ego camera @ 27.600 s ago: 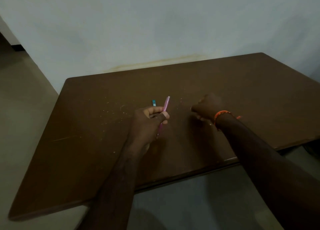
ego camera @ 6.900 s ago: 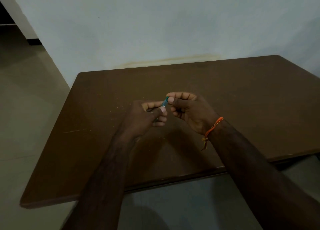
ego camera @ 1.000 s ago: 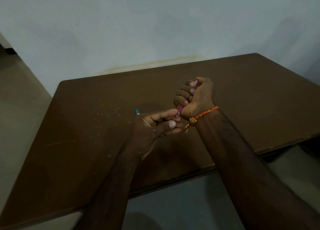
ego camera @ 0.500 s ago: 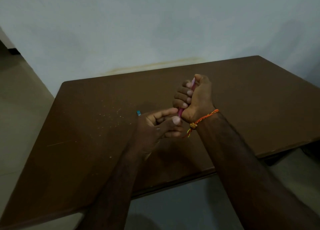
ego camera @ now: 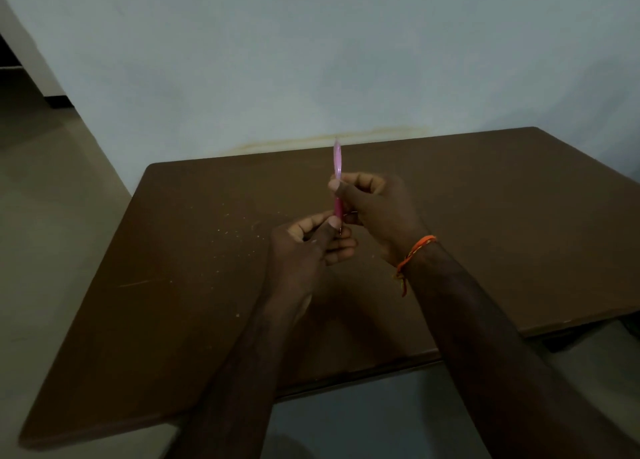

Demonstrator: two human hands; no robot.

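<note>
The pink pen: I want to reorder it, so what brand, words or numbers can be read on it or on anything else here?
None: no readable text anywhere. The slim pink plastic pen, pinched upright between the left hand and right hand, shows no legible print. The brown wooden table and pale wall bear none.

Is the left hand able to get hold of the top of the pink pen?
Probably yes. The left hand already pinches the pink pen at its lower end, the right hand grips the middle, and the upper part sticks up bare.
</note>
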